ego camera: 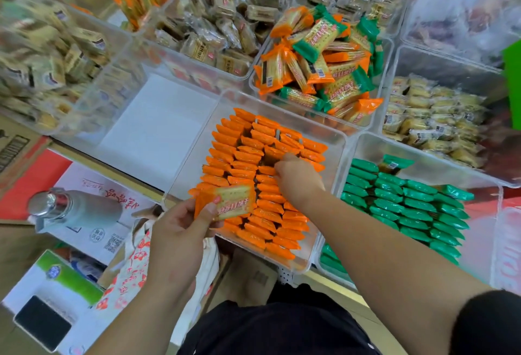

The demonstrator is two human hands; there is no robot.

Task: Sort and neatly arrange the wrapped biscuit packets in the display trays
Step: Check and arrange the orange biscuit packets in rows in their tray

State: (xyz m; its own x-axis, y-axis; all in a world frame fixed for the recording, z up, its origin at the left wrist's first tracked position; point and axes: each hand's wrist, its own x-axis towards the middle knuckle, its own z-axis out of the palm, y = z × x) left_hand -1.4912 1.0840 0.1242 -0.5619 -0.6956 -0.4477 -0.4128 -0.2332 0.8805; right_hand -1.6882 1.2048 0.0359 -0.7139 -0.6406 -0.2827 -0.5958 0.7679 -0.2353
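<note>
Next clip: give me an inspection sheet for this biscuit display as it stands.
Surface: shelf edge shows below the clear trays.
Job's things: orange packets stand in neat rows in the near tray; green packets are rowed in the right tray; mixed packets are heaped in the rear tray; an empty tray sits at left.
Clutter: flask, phone and floral bag among cartons at left.
Hands: left hand holds an orange packet; right hand has its fingertips among the orange rows, grip unclear.
Cables: nothing seen.
Surroundings: more trays of beige-wrapped biscuits, blurred.
</note>
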